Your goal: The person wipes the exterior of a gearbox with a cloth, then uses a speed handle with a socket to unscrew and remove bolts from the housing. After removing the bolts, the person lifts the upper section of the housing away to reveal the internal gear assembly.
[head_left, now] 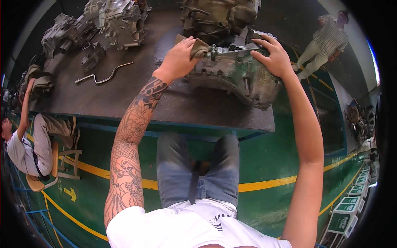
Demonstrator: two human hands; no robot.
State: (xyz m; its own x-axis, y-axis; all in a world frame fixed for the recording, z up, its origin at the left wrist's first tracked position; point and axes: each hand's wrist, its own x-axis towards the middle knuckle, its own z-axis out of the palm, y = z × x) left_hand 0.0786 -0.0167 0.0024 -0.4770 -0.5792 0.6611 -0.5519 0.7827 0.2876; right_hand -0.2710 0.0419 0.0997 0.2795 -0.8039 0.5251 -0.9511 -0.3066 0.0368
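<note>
In front of me a metal gearbox housing (231,76) lies on the dark workbench (136,97), near its right front corner. My left hand (180,58) is closed on a crumpled olive-brown rag (199,48) at the housing's left upper edge. On the housing's right upper part rests my right hand (273,56), its fingers spread and holding nothing. Just behind, a larger, darker gearbox (219,20) stands close to the housing.
Further left on the bench are a bent metal tube (105,75), a small metal bracket (92,56) and more gearbox castings (118,25). A seated person (35,144) works at the far left, holding a rag. Another person (326,41) stands at the right beyond the bench.
</note>
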